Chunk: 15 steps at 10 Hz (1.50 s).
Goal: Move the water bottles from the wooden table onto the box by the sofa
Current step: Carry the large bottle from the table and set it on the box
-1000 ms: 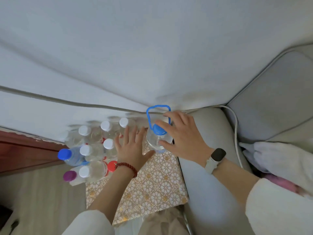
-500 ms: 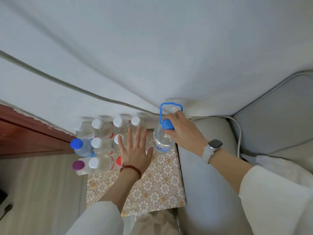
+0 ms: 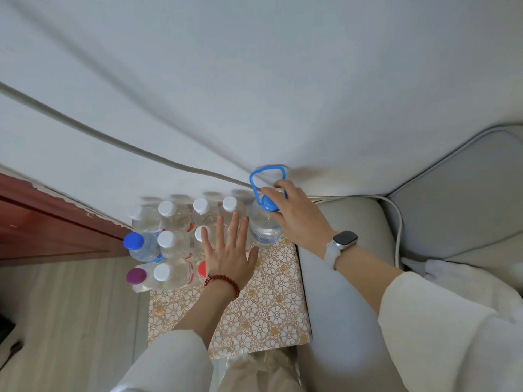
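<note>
A box (image 3: 271, 304) covered in gold flower-patterned paper stands against the sofa arm. Several clear water bottles (image 3: 172, 222) with white, blue, purple and red caps crowd its far left part. A larger bottle (image 3: 263, 224) with a blue cap and blue loop handle stands at the far right corner of the box. My right hand (image 3: 297, 219) grips this bottle at its cap. My left hand (image 3: 229, 250) is flat with fingers spread, resting against the small bottles just left of the large one.
The grey sofa arm (image 3: 348, 278) runs along the right of the box, with a white cable (image 3: 399, 230) draped over it. A white wall with a grey cable (image 3: 113, 140) is behind. A dark red wooden panel (image 3: 48, 230) stands at left, above a wood floor.
The large blue-capped bottle has settled at the box's far right corner beside the small bottles. My right hand shifted from its body to its cap. My left hand stays spread against the small bottles.
</note>
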Each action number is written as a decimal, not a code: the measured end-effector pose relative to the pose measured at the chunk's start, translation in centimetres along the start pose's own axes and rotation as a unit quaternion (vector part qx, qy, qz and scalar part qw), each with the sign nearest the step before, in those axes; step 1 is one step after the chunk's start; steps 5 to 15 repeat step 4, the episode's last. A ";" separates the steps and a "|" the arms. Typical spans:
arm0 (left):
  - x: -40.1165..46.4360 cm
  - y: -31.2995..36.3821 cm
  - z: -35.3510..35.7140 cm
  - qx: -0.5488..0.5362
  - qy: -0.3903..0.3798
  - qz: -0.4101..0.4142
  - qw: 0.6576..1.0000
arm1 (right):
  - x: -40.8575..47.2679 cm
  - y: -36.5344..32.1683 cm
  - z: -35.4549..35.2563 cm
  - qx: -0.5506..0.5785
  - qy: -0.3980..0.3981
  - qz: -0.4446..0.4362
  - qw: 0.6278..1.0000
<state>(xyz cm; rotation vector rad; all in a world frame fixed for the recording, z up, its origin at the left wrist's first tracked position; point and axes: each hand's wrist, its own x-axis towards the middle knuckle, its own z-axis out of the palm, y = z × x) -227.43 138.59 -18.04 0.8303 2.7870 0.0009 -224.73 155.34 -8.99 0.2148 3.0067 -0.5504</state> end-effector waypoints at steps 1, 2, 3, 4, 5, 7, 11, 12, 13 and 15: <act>-0.1 -0.1 -0.8 -0.005 -0.031 0.018 0.999 | -1.3 -0.3 -0.2 -0.003 -0.010 0.014 1.000; 0.0 0.0 -2.3 -0.008 -0.076 0.027 0.997 | -1.9 -0.7 -1.0 -0.004 -0.028 0.027 0.999; -0.4 -0.1 -5.6 -0.046 -0.082 0.037 0.995 | -2.1 -1.3 -2.8 0.002 -0.045 0.043 0.998; -0.3 -0.3 -11.2 -0.082 -0.008 0.080 0.993 | -0.9 -2.3 -6.8 0.009 -0.056 0.050 0.997; -0.3 -0.3 -11.2 -0.082 -0.008 0.080 0.993 | -0.9 -2.3 -6.8 0.009 -0.056 0.050 0.997; -0.3 -0.3 -11.2 -0.082 -0.008 0.080 0.993 | -0.9 -2.3 -6.8 0.009 -0.056 0.050 0.997; -0.3 -0.3 -11.2 -0.082 -0.008 0.080 0.993 | -0.9 -2.3 -6.8 0.009 -0.056 0.050 0.997; -0.3 -0.3 -11.2 -0.082 -0.008 0.080 0.993 | -0.9 -2.3 -6.8 0.009 -0.056 0.050 0.997; -0.3 -0.3 -11.2 -0.082 -0.008 0.080 0.993 | -0.9 -2.3 -6.8 0.009 -0.056 0.050 0.997; -0.3 -0.3 -11.2 -0.082 -0.008 0.080 0.993 | -0.9 -2.3 -6.8 0.009 -0.056 0.050 0.997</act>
